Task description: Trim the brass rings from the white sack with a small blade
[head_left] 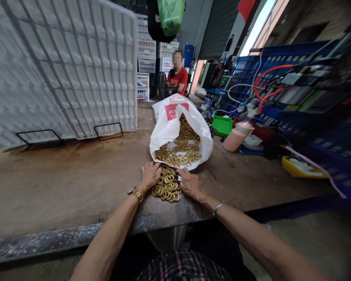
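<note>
A loose pile of brass-coloured metal rings (167, 189) lies on the worktable, just in front of a white plastic bag (163, 130). The bag rests on its side, its mouth facing me, with many more such rings inside. My left hand (151, 176) touches the left side of the pile, fingers stretched towards the bag's lower edge. On the opposite side, my right hand (190, 183) lies with fingers apart at the rings. Something small, black and white, shows by its thumb; I cannot make out what it is. Some fingertips are hidden among the rings.
White ribbed plastic trays (105, 70) stand at the left in black wire holders (108, 130). To the right are a pink bottle (238, 136), a green tray (222, 125), a yellow tray (304, 168) and blue crates (333, 144). A person in red (179, 80) sits beyond the table.
</note>
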Demonstrator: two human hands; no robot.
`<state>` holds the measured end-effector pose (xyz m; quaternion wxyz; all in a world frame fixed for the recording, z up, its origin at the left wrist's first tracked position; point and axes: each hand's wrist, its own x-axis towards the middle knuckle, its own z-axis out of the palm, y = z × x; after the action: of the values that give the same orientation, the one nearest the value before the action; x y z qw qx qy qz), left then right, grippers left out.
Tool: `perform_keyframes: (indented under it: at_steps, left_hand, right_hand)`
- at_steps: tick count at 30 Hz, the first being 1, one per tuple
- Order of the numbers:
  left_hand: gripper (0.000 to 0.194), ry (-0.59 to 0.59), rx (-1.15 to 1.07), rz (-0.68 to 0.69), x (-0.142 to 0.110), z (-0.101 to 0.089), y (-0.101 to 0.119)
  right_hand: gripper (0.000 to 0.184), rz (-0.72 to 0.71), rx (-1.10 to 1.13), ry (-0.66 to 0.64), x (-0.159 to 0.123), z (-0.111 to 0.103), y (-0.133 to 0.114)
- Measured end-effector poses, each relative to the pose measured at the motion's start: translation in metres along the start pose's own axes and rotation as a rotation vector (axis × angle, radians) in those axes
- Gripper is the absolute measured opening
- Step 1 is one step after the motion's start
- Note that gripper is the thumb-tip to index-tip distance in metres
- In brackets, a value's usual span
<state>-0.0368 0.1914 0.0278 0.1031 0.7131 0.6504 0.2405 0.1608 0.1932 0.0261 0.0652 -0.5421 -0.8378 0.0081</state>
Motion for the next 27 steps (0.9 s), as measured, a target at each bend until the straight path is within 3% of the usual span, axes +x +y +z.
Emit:
perform_keyframes:
  at_steps: [13,21,27]
  left_hand:
    - [0.033,-0.024,-0.076,0.035,-0.010,-0.002,-0.007]
    - [0.034,0.076,-0.314,0.056,-0.036,-0.009,-0.016]
    - [0.034,0.190,-0.460,-0.035,-0.040,-0.013,-0.015]
  right_hand:
    - [0.029,-0.027,0.027,0.035,-0.001,0.001,0.002]
    - [0.031,-0.053,0.074,0.062,-0.003,0.002,0.005]
    - [0.029,-0.023,0.112,0.049,-0.003,0.001,0.004]
